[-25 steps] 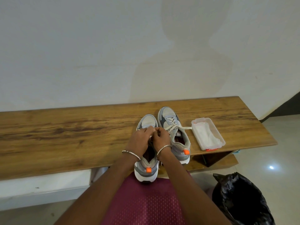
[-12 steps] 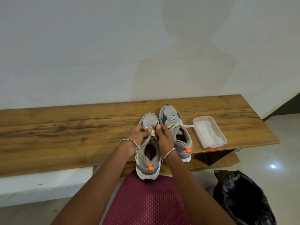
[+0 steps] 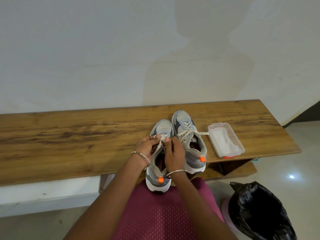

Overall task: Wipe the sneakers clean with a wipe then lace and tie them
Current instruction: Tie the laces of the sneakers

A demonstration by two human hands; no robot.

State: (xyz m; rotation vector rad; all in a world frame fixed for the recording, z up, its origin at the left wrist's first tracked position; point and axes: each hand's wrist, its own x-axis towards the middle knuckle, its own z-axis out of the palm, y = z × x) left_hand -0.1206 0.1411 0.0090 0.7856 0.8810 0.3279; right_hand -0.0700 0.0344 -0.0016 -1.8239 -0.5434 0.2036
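Wooden bench (image 3: 69,135) with sneakers (image 3: 182,119), white wall (image 3: 103,49)

Your left hand (image 3: 144,147) and right hand (image 3: 174,153) now part slightly, baring the white lace (image 3: 158,145) pulled up off the near sneaker (image 3: 162,126).

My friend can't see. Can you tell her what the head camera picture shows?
A person's left hand and right hand pinch the white lace of a grey sneaker on a wooden bench. A second sneaker, laced, stands beside it, then a clear box of wipes.
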